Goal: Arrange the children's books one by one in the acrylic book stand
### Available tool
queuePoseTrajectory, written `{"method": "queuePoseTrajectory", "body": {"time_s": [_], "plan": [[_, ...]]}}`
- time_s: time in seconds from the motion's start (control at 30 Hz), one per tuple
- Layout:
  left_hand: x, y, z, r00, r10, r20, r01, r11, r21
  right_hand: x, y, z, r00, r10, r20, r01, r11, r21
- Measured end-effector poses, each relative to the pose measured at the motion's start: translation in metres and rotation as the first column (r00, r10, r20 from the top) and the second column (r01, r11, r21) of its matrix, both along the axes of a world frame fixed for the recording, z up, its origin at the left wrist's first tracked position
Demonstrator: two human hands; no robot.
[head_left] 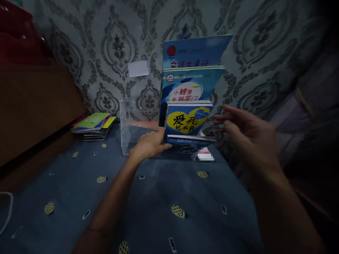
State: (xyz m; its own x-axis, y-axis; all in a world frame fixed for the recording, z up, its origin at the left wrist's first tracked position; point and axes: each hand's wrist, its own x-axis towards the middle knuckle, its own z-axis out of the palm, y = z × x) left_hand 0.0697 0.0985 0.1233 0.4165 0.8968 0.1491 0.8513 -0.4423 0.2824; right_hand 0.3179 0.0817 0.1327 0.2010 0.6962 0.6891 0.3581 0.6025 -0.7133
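Note:
Several children's books stand in tiers in the right half of a clear plastic rack (123,137). At the back is a tall blue book (196,51), then a teal book (190,83), a blue book with a yellow heart (188,118), and a low dark-blue book (182,144) in front. My left hand (150,143) touches the left edge of the front books, thumb and fingers apart, gripping nothing visible. Just right of the heart book, my right hand (243,127) hangs in the air with its fingers spread and holds nothing.
A pile of thin books (96,123) lies left of the rack, near a brown wooden cabinet (34,109) with a red object (18,33) on top. A white label (138,68) is on the patterned wall behind. The blue tablecloth (148,204) has pineapple prints.

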Motion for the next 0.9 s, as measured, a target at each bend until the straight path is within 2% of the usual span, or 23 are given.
{"method": "queuePoseTrajectory", "body": {"time_s": [0.1, 0.17, 0.27, 0.33, 0.4, 0.43, 0.47, 0.53, 0.57, 0.6, 0.63, 0.67, 0.77, 0.83, 0.9], "plan": [[-0.018, -0.001, 0.007, 0.973, -0.150, 0.175, 0.153, 0.988, -0.008, -0.010, -0.018, 0.009, 0.999, 0.033, 0.009, -0.033, 0.999, 0.032], [-0.031, -0.005, 0.016, 0.913, -0.211, 0.349, 0.236, 0.971, -0.030, -0.017, -0.032, 0.016, 0.999, 0.044, 0.023, -0.045, 0.999, 0.020], [-0.051, -0.012, 0.030, 0.777, -0.154, 0.610, 0.241, 0.969, -0.062, -0.027, -0.052, 0.022, 0.991, 0.097, 0.088, -0.096, 0.995, -0.019], [-0.068, -0.009, 0.034, 0.659, -0.066, 0.749, 0.104, 0.995, -0.004, -0.035, -0.061, 0.020, 0.959, 0.206, 0.195, -0.203, 0.979, -0.035], [-0.094, 0.005, 0.034, 0.536, 0.007, 0.844, -0.161, 0.983, 0.094, -0.049, -0.065, 0.011, 0.858, 0.373, 0.354, -0.369, 0.926, -0.080], [-0.111, 0.015, 0.031, 0.495, 0.048, 0.867, -0.318, 0.939, 0.130, -0.059, -0.065, 0.004, 0.777, 0.458, 0.432, -0.449, 0.884, -0.130], [-0.129, 0.026, 0.028, 0.479, 0.106, 0.871, -0.473, 0.867, 0.154, -0.070, -0.066, -0.005, 0.675, 0.549, 0.493, -0.528, 0.826, -0.197], [-0.171, 0.049, 0.018, 0.504, 0.326, 0.800, -0.734, 0.650, 0.197, -0.095, -0.066, -0.028, 0.526, 0.666, 0.529, -0.604, 0.730, -0.320], [-0.191, 0.060, 0.012, 0.536, 0.490, 0.688, -0.803, 0.548, 0.235, -0.107, -0.066, -0.042, 0.484, 0.702, 0.522, -0.623, 0.696, -0.358], [-0.211, 0.068, 0.006, 0.568, 0.659, 0.494, -0.820, 0.505, 0.270, -0.119, -0.065, -0.056, 0.445, 0.743, 0.500, -0.626, 0.657, -0.419], [-0.228, 0.075, -0.002, 0.566, 0.781, 0.264, -0.820, 0.502, 0.275, -0.130, -0.065, -0.071, 0.427, 0.776, 0.464, -0.626, 0.624, -0.467], [-0.243, 0.080, -0.009, 0.562, 0.807, 0.181, -0.819, 0.512, 0.258, -0.139, -0.064, -0.086, 0.427, 0.800, 0.421, -0.616, 0.598, -0.513], [-0.273, 0.088, -0.031, 0.584, 0.811, 0.030, -0.795, 0.564, 0.225, -0.155, -0.061, -0.125, 0.404, 0.864, 0.300, -0.586, 0.496, -0.641], [-0.284, 0.092, -0.044, 0.596, 0.801, -0.057, -0.779, 0.593, 0.204, -0.160, -0.059, -0.143, 0.446, 0.869, 0.214, -0.600, 0.468, -0.648], [-0.294, 0.097, -0.052, 0.601, 0.788, -0.135, -0.766, 0.616, 0.183, -0.161, -0.057, -0.154, 0.482, 0.867, 0.128, -0.619, 0.440, -0.650]]}}
